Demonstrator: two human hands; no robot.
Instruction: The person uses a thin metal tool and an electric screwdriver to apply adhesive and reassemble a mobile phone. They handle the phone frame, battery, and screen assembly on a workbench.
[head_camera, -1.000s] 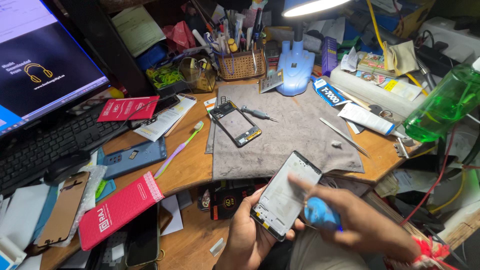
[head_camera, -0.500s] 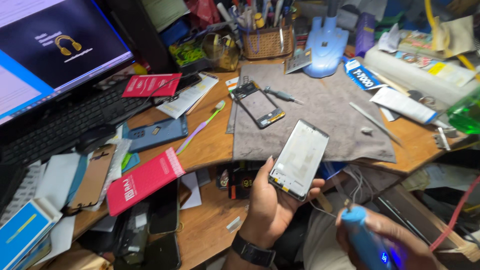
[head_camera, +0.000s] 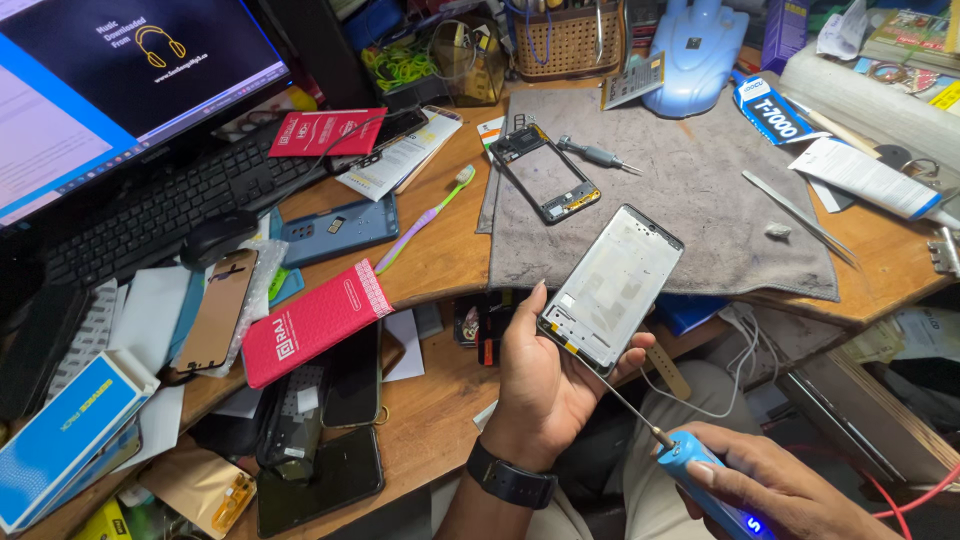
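Note:
My left hand, with a black watch on the wrist, holds a white phone frame upright over the desk's front edge. My right hand grips a blue powered screwdriver at the lower right; its thin bit points up to the frame's lower corner. A second, dark phone frame lies on the grey mat, with a small grey screwdriver beside it.
A keyboard, mouse and monitor fill the left. Red packets, phone parts, a green toothbrush and tweezers litter the wooden desk. A wicker basket and blue lamp base stand behind.
My right hand has pulled away from the frame's face, down and to the right, and now holds the blue screwdriver low. My left hand has kept the frame, raised slightly towards the mat.

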